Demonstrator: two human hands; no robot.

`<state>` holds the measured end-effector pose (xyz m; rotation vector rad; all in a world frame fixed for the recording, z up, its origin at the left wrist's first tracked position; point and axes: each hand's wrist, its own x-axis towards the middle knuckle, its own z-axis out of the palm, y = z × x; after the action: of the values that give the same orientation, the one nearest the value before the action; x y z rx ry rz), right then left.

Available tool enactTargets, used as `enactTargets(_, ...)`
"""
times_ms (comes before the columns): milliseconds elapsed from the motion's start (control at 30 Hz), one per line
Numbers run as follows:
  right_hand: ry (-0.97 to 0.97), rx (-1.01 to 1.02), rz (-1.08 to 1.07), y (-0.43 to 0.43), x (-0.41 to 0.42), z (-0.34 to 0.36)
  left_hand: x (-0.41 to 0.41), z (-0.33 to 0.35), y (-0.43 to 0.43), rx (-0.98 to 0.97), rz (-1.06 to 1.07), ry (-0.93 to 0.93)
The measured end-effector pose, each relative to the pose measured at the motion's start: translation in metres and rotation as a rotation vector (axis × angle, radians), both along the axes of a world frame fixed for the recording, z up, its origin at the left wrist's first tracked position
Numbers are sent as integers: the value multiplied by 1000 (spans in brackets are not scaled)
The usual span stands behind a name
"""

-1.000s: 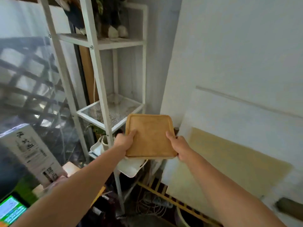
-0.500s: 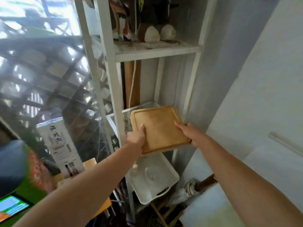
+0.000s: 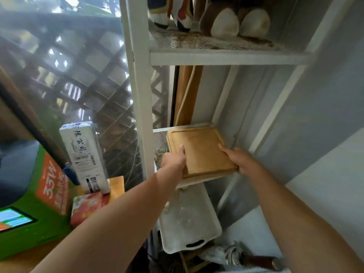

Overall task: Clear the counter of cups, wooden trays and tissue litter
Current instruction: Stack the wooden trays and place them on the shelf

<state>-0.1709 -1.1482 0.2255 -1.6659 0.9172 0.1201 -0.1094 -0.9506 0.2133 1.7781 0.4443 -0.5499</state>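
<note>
Wooden square tray (image 3: 200, 150) sits level in the frame's centre, our left hand (image 3: 174, 159) and right hand (image 3: 241, 161) gripping opposite edges. We judge that keeps it flat above the white mesh shelf (image 3: 160, 139).

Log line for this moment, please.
stage: shelving | wooden tray on mesh shelf, overhanging front | left hand and right hand gripping tray sides

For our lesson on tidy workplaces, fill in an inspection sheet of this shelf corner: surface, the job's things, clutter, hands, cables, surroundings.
Surface: white mesh shelf, largely covered by the tray.
Job's things: wooden tray, flat, near edge overhanging the shelf.
Clutter: white plastic tray below; cartons to the left.
Hands: left hand and right hand grip the tray's near corners.
Cables: pale cord behind the shelf.
Surroundings: slippers on the upper shelf; lattice window on the left.
</note>
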Motion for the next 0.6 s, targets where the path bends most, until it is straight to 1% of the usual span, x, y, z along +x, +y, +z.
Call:
enactTargets(100, 15, 17, 37, -6, 10, -1, 5, 2, -6, 62, -10, -23)
enactTargets(267, 20, -55, 81, -2, 21, -4, 6, 5, -9, 229, -34, -75)
enactTargets(433, 57, -76, 73, 5, 27, -4, 4, 3, -4, 340, -41, -93)
enactTargets(533, 39, -93, 56, 7, 30, -5, 3, 2, -3, 389, -43, -98)
enactTargets(600, 24, -126, 47, 9, 30, -7, 2, 1, -2, 436, -84, -104)
